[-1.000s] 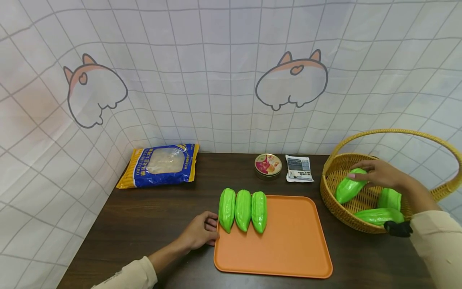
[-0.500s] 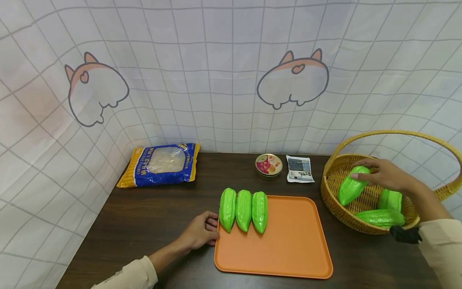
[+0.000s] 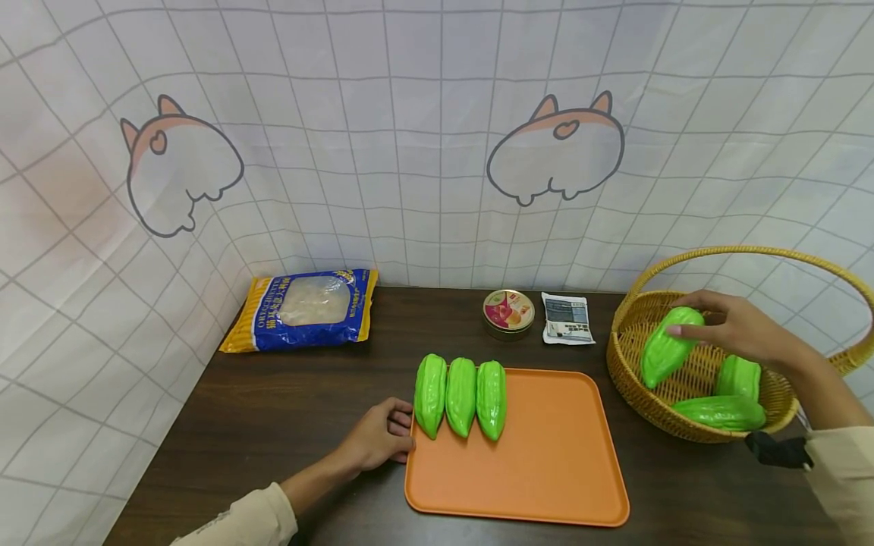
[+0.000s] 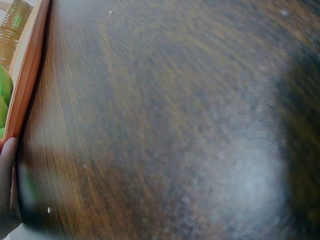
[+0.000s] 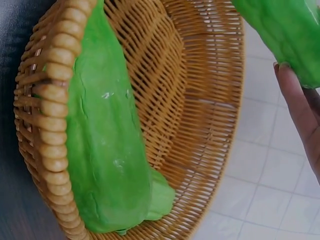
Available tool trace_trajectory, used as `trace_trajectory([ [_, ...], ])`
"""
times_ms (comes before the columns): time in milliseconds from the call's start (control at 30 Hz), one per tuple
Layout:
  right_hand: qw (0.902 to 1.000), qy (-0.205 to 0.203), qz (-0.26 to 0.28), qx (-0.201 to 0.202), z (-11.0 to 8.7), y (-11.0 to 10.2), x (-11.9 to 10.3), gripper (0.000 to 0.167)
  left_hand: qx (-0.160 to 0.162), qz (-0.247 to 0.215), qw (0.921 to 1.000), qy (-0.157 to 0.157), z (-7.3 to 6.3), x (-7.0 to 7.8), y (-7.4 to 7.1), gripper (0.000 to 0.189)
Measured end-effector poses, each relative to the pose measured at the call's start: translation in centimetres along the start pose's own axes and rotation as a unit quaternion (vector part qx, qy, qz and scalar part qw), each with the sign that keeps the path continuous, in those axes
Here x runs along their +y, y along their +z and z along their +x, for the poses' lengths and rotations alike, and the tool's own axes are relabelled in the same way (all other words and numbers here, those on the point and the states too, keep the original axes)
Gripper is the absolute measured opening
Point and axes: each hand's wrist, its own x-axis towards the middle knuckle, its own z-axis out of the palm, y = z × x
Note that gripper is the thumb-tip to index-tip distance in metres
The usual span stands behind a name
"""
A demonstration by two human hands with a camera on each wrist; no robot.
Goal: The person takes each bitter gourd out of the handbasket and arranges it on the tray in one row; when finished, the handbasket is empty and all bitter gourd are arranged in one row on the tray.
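Thumb-and-finger-wise, right hand (image 3: pixel 736 331) bent, pinching green gourd (image 3: pixel 664 358).

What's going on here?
A person's right hand grips a glossy green, ridged, elongated piece over a round brown wicker basket, where two more green pieces lie. The left hand touches the left edge of a flat, rectangular orange tray. Three similar green pieces lie side by side towards its far left corner.

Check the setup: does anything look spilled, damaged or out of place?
Nothing looks spilled or damaged. The only slight oddity: three ribbed green gourds crowd the far left corner of the orange tray, their far ends seeming to overlap its rim.
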Motion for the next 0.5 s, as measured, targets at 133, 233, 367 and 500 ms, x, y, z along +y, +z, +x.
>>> trace_trajectory([
  [133,0.9998,-0.013,-0.006,0.010,0.0,0.1,-0.3,0.048,-0.003,-0.007,1.0000,0.000,-0.1,0.1,0.0,0.059],
  [233,0.9997,-0.023,-0.001,0.012,0.0,0.3,-0.6,0.046,-0.005,-0.017,0.9998,-0.001,-0.1,0.1,0.0,0.059],
  [367,0.9991,-0.037,0.016,0.011,-0.1,0.8,-1.3,0.043,-0.001,-0.022,0.9997,-0.006,-0.1,0.1,0.0,0.059],
  [500,0.9983,-0.050,0.030,0.008,-0.2,1.4,-2.2,0.042,0.004,-0.019,0.9998,-0.007,-0.2,0.1,0.1,0.059],
])
